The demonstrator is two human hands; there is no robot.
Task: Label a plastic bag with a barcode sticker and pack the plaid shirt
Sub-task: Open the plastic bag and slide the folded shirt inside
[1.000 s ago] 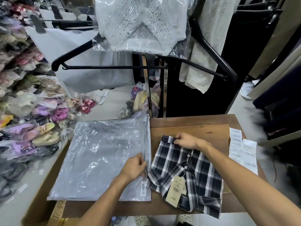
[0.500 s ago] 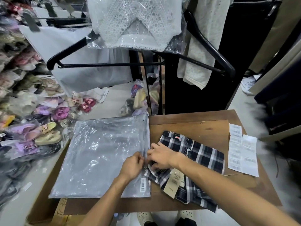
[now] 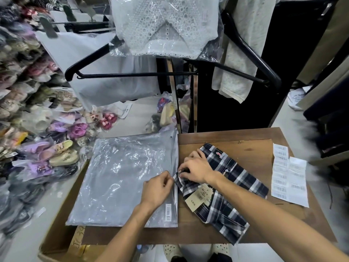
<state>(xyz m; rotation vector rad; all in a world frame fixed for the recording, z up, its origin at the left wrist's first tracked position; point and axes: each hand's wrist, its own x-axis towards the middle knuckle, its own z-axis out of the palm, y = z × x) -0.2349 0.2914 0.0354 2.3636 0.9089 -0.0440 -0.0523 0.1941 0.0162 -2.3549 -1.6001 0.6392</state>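
A clear plastic bag lies flat on the left half of the wooden table, with a white barcode sticker near its lower right corner. The folded navy-and-white plaid shirt lies to its right, a tan hang tag on top. My left hand pinches the bag's right edge at its opening. My right hand grips the shirt's left end, which touches that opening.
Strips of barcode labels lie at the table's right edge. A black hanger with a bagged white lace top hangs above. Bagged shoes pile up on the left. A cardboard box sits under the bag.
My right hand came from the shirt's collar to its left end and drew that end over to the bag's opening. My left hand stayed at the bag's edge.
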